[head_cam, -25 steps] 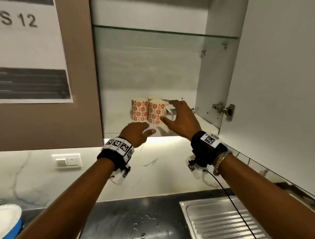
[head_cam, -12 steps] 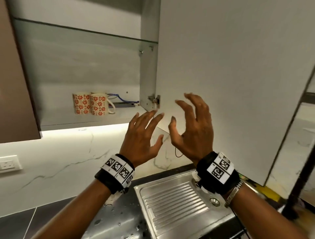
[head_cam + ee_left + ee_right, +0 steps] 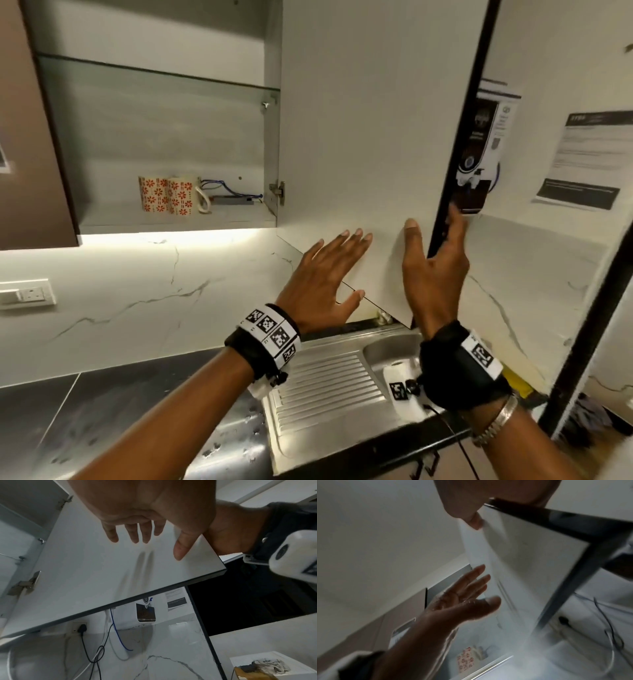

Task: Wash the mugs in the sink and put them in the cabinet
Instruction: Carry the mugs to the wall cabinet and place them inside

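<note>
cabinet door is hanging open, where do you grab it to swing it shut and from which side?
Take the cabinet door by its free dark vertical edge, low down, from the right. Hinges sit on the left, there is no visible handle, and the right hand is already wrapped there, thumb on the inner face.

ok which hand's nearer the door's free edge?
Right. The right hand grips the cabinet door at its free edge; the left hand hovers open by the inner face.

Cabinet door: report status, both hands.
Right hand grips cabinet door edge. Left hand open beside it. Two mugs shelved. Door open, nothing blocking.
</note>
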{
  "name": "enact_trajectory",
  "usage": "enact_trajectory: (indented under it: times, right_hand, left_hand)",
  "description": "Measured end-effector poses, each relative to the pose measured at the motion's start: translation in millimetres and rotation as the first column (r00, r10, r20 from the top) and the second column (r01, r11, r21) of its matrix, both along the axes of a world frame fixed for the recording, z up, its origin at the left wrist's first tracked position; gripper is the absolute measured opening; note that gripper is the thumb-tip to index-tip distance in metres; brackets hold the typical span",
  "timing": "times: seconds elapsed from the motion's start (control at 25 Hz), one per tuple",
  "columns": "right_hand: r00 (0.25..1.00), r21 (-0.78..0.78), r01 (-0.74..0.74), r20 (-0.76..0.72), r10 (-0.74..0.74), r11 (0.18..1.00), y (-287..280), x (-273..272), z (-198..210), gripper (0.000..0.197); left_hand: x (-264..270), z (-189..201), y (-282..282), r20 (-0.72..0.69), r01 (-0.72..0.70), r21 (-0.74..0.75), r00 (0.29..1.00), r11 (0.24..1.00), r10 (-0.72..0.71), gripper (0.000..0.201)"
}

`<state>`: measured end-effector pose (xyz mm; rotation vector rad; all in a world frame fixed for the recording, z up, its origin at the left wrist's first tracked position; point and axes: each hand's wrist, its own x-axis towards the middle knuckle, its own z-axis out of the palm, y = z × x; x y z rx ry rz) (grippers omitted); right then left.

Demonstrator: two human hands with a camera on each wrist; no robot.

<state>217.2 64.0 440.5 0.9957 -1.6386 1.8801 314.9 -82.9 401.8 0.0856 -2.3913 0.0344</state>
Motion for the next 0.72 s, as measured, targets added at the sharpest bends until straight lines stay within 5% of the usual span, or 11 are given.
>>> enact_trajectory:
  times: [0.08,0.28,0.48,0.72]
  right_hand:
    - [0.981,-0.005,-0.182,0.060,0.182,0.983,9,1,-5,0.015]
    - [0.921,-0.059,-0.388,-0.002,0.389,0.920,4,23,-20,0.047]
    - [0.813,-0.001,-0.568,-0.153,0.561,0.823,-36,59,-26,0.032]
    - [0.749,0.329,-0.484,-0.324,0.578,0.811,-137,103,-50,0.057]
  left_hand:
    - [7,3,13,-0.031,0.009,0.033,0.999,0.999,-0.008,0.080]
    - [45,9,33,-0.226,0.181,0.244,0.966,0.953,-0.125,0.080]
    - [103,11,22,-0.309,0.177,0.302,0.948,0.937,-0.080,0.099]
    - [195,3,-41,-0.333,-0.003,0.327,0.936,0.945,0.118,0.091]
